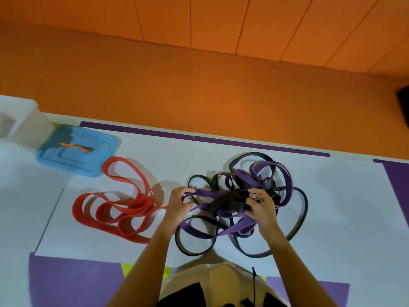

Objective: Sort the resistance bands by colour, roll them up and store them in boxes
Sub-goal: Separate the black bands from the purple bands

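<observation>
Sorted: the flat red rubber resistance bands [115, 209] lie in loose loops on the white floor mat [345, 196], just left of the left hand and apart from the other colours.
Unsorted: the tangled heap of purple and black bands [276, 180] sits mid-mat, straight ahead of the person, the two colours wound through each other.
Left hand [179, 202]: fingers curled round a purple strap [203, 192] at the heap's left edge.
Right hand [262, 204]: fingers pinching a black strap [223, 201] at the heap's centre.
Progress: early, by my reading. One colour is pulled clear, but nothing is rolled and no band is seen stored.
Boxes: a translucent white plastic box [20, 122] stands far left, and a pale blue plastic lid with an orange handle [77, 149] lies beside it. What the box holds cannot be told.
Room: bare mat lies to the right of the heap, well apart from the far purple border strip [243, 142].
</observation>
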The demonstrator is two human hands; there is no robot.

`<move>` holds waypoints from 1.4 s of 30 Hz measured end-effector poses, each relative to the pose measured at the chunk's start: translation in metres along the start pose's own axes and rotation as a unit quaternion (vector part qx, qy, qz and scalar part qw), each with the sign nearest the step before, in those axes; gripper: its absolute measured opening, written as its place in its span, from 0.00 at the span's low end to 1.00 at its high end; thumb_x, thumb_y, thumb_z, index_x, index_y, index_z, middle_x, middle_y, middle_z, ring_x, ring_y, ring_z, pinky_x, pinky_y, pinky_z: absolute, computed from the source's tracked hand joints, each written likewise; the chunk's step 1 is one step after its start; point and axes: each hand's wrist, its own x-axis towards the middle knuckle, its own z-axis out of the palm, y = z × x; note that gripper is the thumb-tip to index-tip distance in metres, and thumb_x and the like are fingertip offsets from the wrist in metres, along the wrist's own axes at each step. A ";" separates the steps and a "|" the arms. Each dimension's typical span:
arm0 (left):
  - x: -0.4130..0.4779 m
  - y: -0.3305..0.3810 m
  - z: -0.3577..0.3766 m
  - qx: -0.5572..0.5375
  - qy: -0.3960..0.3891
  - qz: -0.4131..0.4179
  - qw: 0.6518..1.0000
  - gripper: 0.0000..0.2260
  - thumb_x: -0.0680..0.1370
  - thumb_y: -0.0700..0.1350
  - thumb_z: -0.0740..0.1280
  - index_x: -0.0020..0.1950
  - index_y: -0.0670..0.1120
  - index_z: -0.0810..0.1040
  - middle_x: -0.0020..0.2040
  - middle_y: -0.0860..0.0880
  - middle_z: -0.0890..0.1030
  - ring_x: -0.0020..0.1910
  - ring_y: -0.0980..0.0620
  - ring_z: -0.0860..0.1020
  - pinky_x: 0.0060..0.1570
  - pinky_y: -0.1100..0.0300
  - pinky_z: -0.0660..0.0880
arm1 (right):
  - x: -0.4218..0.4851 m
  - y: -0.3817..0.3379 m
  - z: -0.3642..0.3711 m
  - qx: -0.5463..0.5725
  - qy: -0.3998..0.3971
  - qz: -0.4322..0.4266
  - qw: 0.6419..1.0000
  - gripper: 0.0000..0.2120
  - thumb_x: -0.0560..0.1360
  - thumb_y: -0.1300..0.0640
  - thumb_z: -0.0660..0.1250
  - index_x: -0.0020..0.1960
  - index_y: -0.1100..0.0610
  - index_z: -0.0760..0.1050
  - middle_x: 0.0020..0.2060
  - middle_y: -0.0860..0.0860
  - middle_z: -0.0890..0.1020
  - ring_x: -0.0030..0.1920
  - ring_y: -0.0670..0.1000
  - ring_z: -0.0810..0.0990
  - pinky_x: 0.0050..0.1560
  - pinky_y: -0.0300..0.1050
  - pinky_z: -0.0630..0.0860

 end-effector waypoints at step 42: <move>-0.023 0.041 -0.026 0.134 0.046 0.014 0.990 0.04 0.77 0.46 0.76 0.49 0.52 0.82 0.42 0.56 0.84 0.40 0.57 0.84 0.39 0.71 0.76 | -0.018 0.014 0.017 -0.407 -0.074 -0.393 0.821 0.05 0.78 0.56 0.72 0.53 0.53 0.80 0.53 0.48 0.81 0.56 0.51 0.79 0.54 0.50 0.82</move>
